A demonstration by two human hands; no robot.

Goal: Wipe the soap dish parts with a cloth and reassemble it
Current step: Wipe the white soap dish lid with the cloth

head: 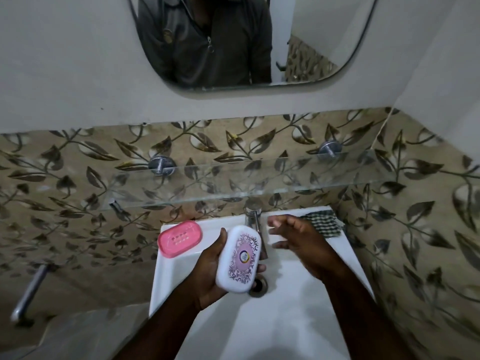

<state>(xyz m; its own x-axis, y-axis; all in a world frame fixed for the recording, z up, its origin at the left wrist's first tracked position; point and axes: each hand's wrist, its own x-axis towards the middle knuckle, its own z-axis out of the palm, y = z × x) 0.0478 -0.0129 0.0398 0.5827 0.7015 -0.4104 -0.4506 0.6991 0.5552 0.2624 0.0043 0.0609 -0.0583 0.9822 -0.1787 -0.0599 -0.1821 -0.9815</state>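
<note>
My left hand (207, 276) holds the white soap dish lid (238, 258), which has a pink and purple floral label, over the middle of the basin. The pink slotted soap dish tray (180, 238) lies on the sink's back left corner. A green and white checked cloth (323, 223) rests on the sink's back right corner. My right hand (298, 242) hovers with fingers spread, just left of the cloth and right of the lid, holding nothing.
The white sink (166, 279) has a chrome tap (255, 222) at the back and a drain (258, 285) partly behind the lid. A glass shelf (233, 183) juts out above the tap. A mirror (233, 40) hangs higher up. A chrome pipe (28, 294) runs at the left.
</note>
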